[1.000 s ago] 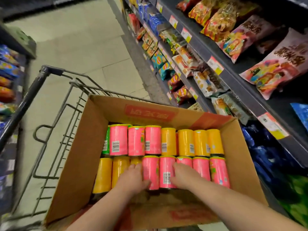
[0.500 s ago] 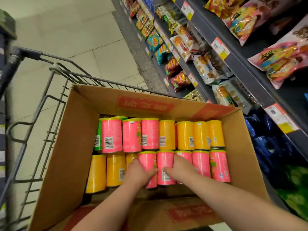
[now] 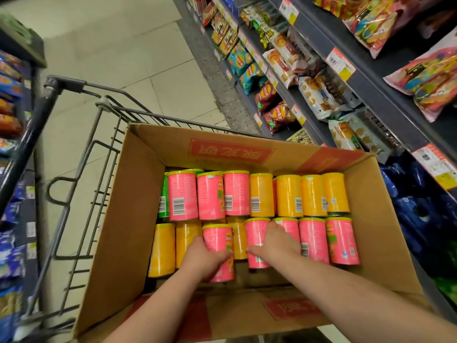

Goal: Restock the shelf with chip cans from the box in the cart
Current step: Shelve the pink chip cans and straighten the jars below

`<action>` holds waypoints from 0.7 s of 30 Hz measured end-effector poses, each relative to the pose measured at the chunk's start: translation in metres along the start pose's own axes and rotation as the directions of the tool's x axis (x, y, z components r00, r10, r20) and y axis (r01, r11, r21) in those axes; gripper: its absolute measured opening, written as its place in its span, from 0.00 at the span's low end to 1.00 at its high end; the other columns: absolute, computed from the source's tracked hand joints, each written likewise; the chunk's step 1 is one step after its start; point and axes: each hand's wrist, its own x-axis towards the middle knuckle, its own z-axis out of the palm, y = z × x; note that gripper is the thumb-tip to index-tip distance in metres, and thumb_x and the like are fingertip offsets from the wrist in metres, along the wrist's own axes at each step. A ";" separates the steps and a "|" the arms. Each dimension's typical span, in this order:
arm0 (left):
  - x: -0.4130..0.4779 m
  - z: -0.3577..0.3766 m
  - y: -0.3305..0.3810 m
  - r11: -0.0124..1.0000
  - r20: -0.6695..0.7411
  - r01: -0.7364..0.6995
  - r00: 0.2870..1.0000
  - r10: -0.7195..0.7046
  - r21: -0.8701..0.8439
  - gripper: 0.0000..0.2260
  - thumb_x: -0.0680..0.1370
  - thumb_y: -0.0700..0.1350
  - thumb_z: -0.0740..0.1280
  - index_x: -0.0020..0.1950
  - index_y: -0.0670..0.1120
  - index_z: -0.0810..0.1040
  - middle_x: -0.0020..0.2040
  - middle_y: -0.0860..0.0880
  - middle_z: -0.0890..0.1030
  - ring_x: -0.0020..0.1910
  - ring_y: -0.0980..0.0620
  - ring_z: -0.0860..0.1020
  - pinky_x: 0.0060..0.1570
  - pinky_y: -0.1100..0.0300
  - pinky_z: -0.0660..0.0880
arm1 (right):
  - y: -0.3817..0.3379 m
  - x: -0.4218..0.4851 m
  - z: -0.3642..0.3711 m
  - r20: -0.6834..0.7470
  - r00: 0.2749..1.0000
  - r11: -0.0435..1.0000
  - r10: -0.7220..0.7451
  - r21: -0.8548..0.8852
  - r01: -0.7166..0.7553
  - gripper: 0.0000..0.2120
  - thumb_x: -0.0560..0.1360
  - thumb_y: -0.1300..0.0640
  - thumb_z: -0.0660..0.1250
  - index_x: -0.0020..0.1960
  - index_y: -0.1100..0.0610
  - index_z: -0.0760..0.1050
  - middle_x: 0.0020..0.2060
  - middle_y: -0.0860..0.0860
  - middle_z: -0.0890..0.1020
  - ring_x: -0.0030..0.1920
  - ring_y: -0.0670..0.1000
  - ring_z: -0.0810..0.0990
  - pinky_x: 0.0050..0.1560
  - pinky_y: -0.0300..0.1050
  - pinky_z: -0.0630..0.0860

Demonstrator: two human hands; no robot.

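An open cardboard box sits in a wire cart and holds several pink, yellow and green chip cans lying in two rows. My left hand grips a pink can in the near row, raised and pulled toward me out of line with the others. My right hand is wrapped round the neighbouring pink can, which still lies in the row. A yellow can shows in the gap between them. The shelf of snack bags runs along the right.
Another rack of packets stands close on the left of the cart. The cart handle points away on the left. Tiled floor stretches down the aisle ahead. Blue bags fill the low shelf beside the box.
Both hands have closed round pink cans in the near row. The left hand has pulled its can up and toward me. The camera has tilted down slightly.
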 end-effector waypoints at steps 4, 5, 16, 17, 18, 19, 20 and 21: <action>-0.007 -0.001 -0.002 1.000 0.011 -0.019 1.000 0.020 -0.008 0.31 0.67 0.51 0.77 0.64 0.44 0.68 0.59 0.45 0.77 0.56 0.46 0.78 0.56 0.53 0.75 | -0.002 -0.006 0.003 0.015 1.000 0.996 -0.001 0.094 -0.001 0.37 0.68 0.40 0.71 0.69 0.57 0.62 0.64 0.54 0.71 0.62 0.56 0.75 0.55 0.49 0.73; -0.009 -0.002 -0.001 1.000 0.015 -0.031 0.999 0.031 -0.003 0.31 0.67 0.51 0.76 0.65 0.44 0.67 0.59 0.45 0.77 0.56 0.45 0.78 0.57 0.53 0.75 | -0.002 -0.009 0.003 0.021 1.000 0.993 -0.004 0.117 0.001 0.36 0.68 0.41 0.71 0.68 0.57 0.63 0.63 0.54 0.71 0.62 0.57 0.75 0.56 0.49 0.73; -0.053 -0.017 0.003 0.965 0.022 -0.240 0.970 0.243 -0.101 0.22 0.67 0.48 0.77 0.54 0.50 0.70 0.50 0.48 0.79 0.49 0.48 0.80 0.55 0.52 0.77 | 0.016 -0.073 -0.013 -0.078 0.997 0.872 -0.013 0.487 0.050 0.29 0.67 0.47 0.73 0.65 0.55 0.70 0.59 0.53 0.77 0.58 0.54 0.77 0.53 0.42 0.71; -0.059 -0.019 0.005 0.957 0.026 -0.264 0.963 0.269 -0.124 0.22 0.67 0.47 0.77 0.54 0.50 0.70 0.50 0.48 0.79 0.49 0.48 0.80 0.55 0.51 0.77 | 0.018 -0.080 -0.015 -0.091 0.996 0.856 -0.007 0.514 0.053 0.29 0.68 0.48 0.72 0.65 0.55 0.69 0.59 0.53 0.77 0.59 0.54 0.77 0.54 0.42 0.71; -0.065 -0.020 0.007 0.947 0.029 -0.284 0.956 0.291 -0.150 0.22 0.67 0.48 0.77 0.54 0.50 0.70 0.49 0.48 0.79 0.49 0.48 0.80 0.55 0.51 0.76 | 0.019 -0.087 -0.018 -0.099 0.995 0.840 0.003 0.541 0.051 0.30 0.68 0.48 0.72 0.66 0.55 0.68 0.60 0.53 0.77 0.59 0.54 0.77 0.54 0.43 0.72; -0.071 -0.021 0.008 0.936 0.026 -0.310 0.948 0.318 -0.167 0.24 0.66 0.49 0.78 0.56 0.50 0.70 0.50 0.48 0.78 0.50 0.48 0.80 0.56 0.50 0.76 | 0.021 -0.094 -0.020 -0.120 0.993 0.824 0.009 0.563 0.061 0.30 0.68 0.48 0.72 0.67 0.54 0.68 0.60 0.53 0.77 0.59 0.54 0.77 0.55 0.43 0.72; -0.076 -0.022 0.009 0.926 0.023 -0.331 0.940 0.340 -0.181 0.26 0.64 0.51 0.78 0.57 0.50 0.69 0.50 0.48 0.79 0.50 0.48 0.80 0.57 0.49 0.76 | 0.023 -0.101 -0.023 -0.140 0.990 0.806 0.020 0.588 0.067 0.30 0.68 0.48 0.72 0.67 0.54 0.68 0.60 0.53 0.78 0.58 0.54 0.77 0.55 0.44 0.72; -0.081 -0.022 0.010 0.916 0.022 -0.353 0.931 0.364 -0.193 0.28 0.63 0.53 0.77 0.57 0.50 0.69 0.51 0.48 0.79 0.51 0.48 0.80 0.57 0.49 0.76 | 0.026 -0.109 -0.024 -0.166 0.986 0.788 0.026 0.610 0.082 0.30 0.68 0.49 0.72 0.66 0.55 0.68 0.59 0.53 0.78 0.58 0.54 0.77 0.55 0.44 0.72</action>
